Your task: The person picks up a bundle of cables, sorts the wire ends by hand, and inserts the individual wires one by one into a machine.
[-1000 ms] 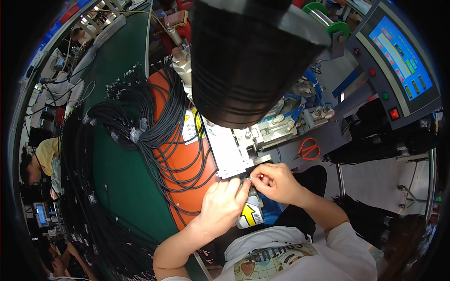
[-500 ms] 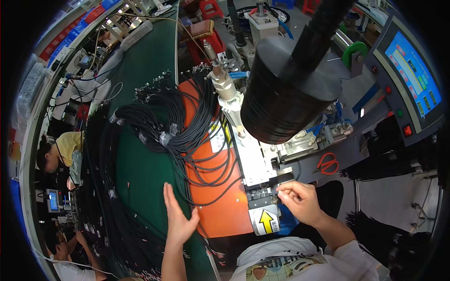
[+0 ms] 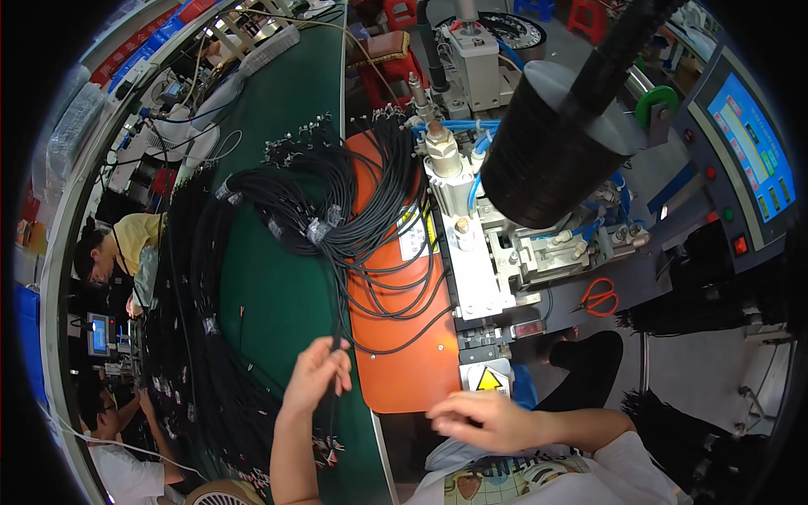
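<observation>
A tied bundle of thin black cables (image 3: pixel 295 202) lies across the green belt and an orange plate (image 3: pixel 404 370), several strands looping over the plate. My left hand (image 3: pixel 316 376) is closed around black cables that hang from this bundle along the plate's left edge; their stripped ends (image 3: pixel 330 450) show below it. Past the plate's front edge, my right hand (image 3: pixel 484 421) reaches left with its fingers stretched out and nothing visible in them. Beyond it stands the machine's metal head (image 3: pixel 471 269), with a yellow arrow label (image 3: pixel 488 379) on its front part.
A black cylindrical lamp (image 3: pixel 555 151) hangs over the machine. Red-handled scissors (image 3: pixel 598 297) rest on the grey table at right, below a control screen (image 3: pixel 749 143). More black cables (image 3: pixel 202 337) cover the belt's left side. Other people (image 3: pixel 126 252) sit at far left.
My right hand has left the machine's front and moved down and left to the plate's near edge. My left hand, open before, has closed on the hanging cables. The view has shifted slightly.
</observation>
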Demonstrator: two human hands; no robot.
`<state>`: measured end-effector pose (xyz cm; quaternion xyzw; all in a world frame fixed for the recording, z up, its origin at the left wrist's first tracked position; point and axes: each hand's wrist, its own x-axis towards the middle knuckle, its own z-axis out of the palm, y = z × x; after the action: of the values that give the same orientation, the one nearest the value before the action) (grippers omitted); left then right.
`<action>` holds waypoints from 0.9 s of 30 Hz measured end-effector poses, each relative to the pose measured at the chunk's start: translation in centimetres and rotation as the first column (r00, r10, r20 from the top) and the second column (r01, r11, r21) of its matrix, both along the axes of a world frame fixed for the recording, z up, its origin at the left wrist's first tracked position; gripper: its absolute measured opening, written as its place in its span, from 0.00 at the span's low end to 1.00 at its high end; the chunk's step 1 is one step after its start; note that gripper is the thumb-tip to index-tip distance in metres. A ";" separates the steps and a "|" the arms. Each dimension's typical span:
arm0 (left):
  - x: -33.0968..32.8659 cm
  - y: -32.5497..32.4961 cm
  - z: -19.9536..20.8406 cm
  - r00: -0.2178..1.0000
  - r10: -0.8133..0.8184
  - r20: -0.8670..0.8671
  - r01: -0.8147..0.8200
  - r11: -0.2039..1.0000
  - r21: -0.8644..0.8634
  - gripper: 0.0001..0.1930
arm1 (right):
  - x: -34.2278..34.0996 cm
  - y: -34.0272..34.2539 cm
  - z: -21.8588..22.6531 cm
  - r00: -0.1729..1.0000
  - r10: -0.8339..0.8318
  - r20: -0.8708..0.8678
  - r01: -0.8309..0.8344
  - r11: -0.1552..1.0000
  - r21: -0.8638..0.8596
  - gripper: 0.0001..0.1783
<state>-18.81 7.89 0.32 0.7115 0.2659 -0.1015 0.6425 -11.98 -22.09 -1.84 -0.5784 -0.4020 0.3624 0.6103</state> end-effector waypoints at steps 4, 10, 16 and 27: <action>-1.1 -5.2 0.9 0.991 -0.022 0.129 0.045 0.983 -0.179 0.09 | -4.7 4.8 -2.4 0.866 0.116 -0.487 -0.048 0.988 0.149 0.33; 0.4 -7.5 2.6 0.939 -0.344 -0.024 0.322 0.848 0.420 0.05 | -3.0 3.4 -1.0 0.385 0.055 -0.921 -0.063 0.997 0.033 0.21; 3.4 -10.9 2.0 0.308 -0.923 0.232 0.206 0.303 0.930 0.21 | -0.2 -0.4 -0.2 0.451 0.093 -0.888 -0.121 0.992 0.042 0.25; 6.0 -13.1 -0.9 0.450 -0.782 0.431 0.118 0.530 0.840 0.10 | 3.0 -3.7 -0.3 0.672 -0.398 -0.624 0.418 0.900 -0.123 0.15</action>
<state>-12.84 -5.25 -0.63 0.9099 -0.2478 0.1424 0.3005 -8.96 -25.78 -2.15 -0.4870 -0.0378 0.3845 0.7833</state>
